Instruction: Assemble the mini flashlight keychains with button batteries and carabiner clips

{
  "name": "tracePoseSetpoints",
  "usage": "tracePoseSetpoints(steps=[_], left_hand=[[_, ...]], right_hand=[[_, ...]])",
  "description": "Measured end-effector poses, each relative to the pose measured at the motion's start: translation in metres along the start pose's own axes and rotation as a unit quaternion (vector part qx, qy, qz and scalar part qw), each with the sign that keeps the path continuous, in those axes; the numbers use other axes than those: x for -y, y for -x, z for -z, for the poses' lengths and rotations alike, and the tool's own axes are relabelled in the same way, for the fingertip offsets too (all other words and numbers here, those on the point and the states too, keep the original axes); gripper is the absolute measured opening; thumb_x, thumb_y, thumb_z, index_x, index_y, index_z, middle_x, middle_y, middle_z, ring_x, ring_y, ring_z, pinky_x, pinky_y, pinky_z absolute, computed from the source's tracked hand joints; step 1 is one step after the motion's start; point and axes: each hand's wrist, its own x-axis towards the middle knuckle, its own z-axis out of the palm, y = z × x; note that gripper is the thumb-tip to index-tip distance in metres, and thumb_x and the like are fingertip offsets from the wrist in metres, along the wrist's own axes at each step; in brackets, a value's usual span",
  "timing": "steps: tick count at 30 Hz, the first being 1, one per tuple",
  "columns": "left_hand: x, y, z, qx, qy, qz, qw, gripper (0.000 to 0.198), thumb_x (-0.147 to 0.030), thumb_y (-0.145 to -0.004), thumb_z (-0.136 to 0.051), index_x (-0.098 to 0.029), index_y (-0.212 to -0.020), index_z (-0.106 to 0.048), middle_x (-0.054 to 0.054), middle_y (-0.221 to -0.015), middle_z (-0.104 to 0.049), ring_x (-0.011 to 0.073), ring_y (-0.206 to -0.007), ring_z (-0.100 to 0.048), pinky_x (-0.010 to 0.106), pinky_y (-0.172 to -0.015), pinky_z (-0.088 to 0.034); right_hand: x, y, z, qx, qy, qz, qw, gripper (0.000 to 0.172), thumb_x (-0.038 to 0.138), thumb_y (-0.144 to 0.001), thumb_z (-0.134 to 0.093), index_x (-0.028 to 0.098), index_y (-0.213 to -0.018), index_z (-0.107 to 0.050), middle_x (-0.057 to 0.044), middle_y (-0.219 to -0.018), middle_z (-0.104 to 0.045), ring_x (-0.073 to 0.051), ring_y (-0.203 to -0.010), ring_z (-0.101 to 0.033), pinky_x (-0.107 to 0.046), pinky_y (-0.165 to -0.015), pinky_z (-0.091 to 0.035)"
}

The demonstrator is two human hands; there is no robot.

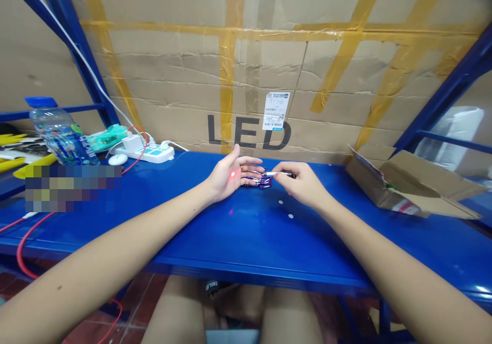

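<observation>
My right hand is closed around a slim silver laser pointer, which points left. Its red light makes a bright spot on the palm of my left hand. That hand is open, palm turned toward the pointer, its fingers stretched out to the right and apart. Several shiny purple metallic pieces lie on the blue table by the left fingertips. They are partly hidden by those fingers, and their kind is too small to make out.
An open cardboard box stands at the right. On the left are a water bottle, a white power strip, a white mouse-like object and a red cable. A large taped carton stands behind the table.
</observation>
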Motion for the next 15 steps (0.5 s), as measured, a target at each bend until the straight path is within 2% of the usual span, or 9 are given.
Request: tracePoseSetpoints(steps=[6,15], left_hand=[[-0.0001,0.0000,0.0006,-0.001,-0.012,-0.004,1.000,0.073,-0.072,-0.091,-0.036,-0.009,-0.108,-0.069,0.019,-0.108,-0.070,0.0283,-0.099,-0.066,0.037,-0.082,-0.050],[-0.0001,0.0000,0.0008,0.009,-0.025,-0.007,1.000,0.072,-0.073,-0.090,-0.037,-0.011,-0.108,-0.069,0.018,-0.108,-0.070,0.0288,-0.101,-0.065,0.039,-0.084,-0.050]], right_hand=[[0.0018,0.0001,0.0010,0.006,0.014,0.003,1.000,0.021,0.026,-0.076,-0.051,0.016,-0.068,-0.068,-0.001,-0.058,-0.056,-0.014,-0.058,-0.048,-0.028,-0.058,-0.036],[0.0031,-0.0003,0.0023,0.014,0.000,-0.015,1.000,0.019,0.027,-0.075,-0.053,0.017,-0.072,-0.069,-0.001,-0.059,-0.058,-0.015,-0.057,-0.050,-0.028,-0.056,-0.037]])
